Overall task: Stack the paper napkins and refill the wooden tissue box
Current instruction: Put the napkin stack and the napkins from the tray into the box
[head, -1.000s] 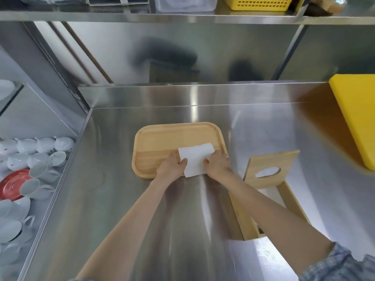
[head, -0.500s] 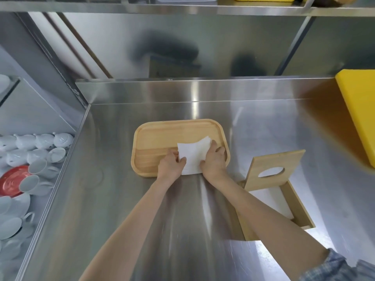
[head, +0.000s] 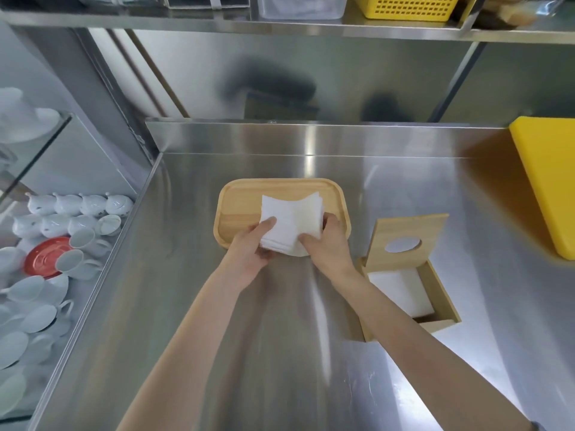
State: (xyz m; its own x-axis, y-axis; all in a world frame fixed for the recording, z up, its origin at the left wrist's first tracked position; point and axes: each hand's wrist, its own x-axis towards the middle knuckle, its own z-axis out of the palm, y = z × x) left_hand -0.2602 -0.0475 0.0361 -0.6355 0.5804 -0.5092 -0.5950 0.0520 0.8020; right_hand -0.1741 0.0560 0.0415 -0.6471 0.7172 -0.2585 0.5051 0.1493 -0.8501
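A stack of white paper napkins [head: 292, 217] is held tilted up above the near edge of a wooden tray [head: 239, 200]. My left hand [head: 253, 247] grips the stack's left lower corner, thumb on top. My right hand [head: 326, 244] grips its right side, thumb on top. To the right stands the wooden tissue box [head: 435, 284], its lid [head: 404, 231] with an oval hole raised upright. White napkins [head: 401, 293] lie inside the box.
A steel counter [head: 280, 337] with a raised back wall carries everything. A yellow board [head: 550, 178] lies at the far right. Left, below the counter, are white cups and teapots [head: 74, 213] and a red saucer [head: 43, 256]. A shelf overhead holds a yellow basket [head: 407, 6].
The napkin stack has been lifted off the tray and tilted toward me, both hands now gripping it with thumbs on top. The camera view shifted slightly.
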